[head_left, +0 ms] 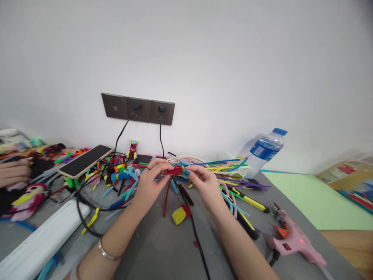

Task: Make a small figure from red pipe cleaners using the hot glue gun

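Between my two hands is a small red fuzzy pipe-cleaner figure with a green band near its right end. My left hand pinches the red end with thumb and fingers. On the other side, my right hand is closed at the green end, its fingertips touching it. A yellow and red fuzzy piece lies on the grey table below my hands. Behind my right hand spreads a bundle of coloured pipe cleaners. One dark red strand lies below my left hand.
A pink glue gun with a lit red light lies at the right, near yellow-black cutters. A water bottle leans against the wall. Left are a phone, a white bar, black cables and another person's hand.
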{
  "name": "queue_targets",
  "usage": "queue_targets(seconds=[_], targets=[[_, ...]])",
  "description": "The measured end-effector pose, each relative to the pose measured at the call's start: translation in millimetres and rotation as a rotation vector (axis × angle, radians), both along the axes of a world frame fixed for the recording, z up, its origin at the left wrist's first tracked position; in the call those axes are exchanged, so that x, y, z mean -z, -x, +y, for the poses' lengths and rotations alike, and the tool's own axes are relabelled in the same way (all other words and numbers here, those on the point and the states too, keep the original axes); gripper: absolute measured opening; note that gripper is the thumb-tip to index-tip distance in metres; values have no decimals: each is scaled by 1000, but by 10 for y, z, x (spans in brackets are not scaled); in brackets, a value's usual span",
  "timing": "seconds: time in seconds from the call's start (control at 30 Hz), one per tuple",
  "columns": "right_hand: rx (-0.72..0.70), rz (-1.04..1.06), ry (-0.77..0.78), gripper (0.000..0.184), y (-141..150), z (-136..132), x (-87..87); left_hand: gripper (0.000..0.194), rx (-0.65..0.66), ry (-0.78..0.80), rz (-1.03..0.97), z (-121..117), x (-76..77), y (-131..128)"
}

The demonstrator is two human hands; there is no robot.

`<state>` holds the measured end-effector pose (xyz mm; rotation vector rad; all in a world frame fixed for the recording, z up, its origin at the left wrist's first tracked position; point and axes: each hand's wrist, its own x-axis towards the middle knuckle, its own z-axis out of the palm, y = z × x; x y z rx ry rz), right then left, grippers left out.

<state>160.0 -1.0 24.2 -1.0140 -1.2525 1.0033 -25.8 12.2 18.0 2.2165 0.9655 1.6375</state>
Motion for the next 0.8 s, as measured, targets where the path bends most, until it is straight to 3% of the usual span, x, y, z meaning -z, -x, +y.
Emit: queue_targets(seconds=[0.4, 0.57, 0.67, 0.8], targets=[[14, -28, -23, 22, -14, 6, 2, 22, 10, 15, -46, 2, -3, -13], [83, -38, -55, 24, -43, 16, 31, 22, 41, 243, -228, 31, 30, -8], [121, -100, -133, 20, -41, -10, 15, 21, 103, 396, -382, 73, 79, -14], [184, -382, -396, 23, 0, -86, -37, 22, 166, 448, -491, 142, 159, -15]])
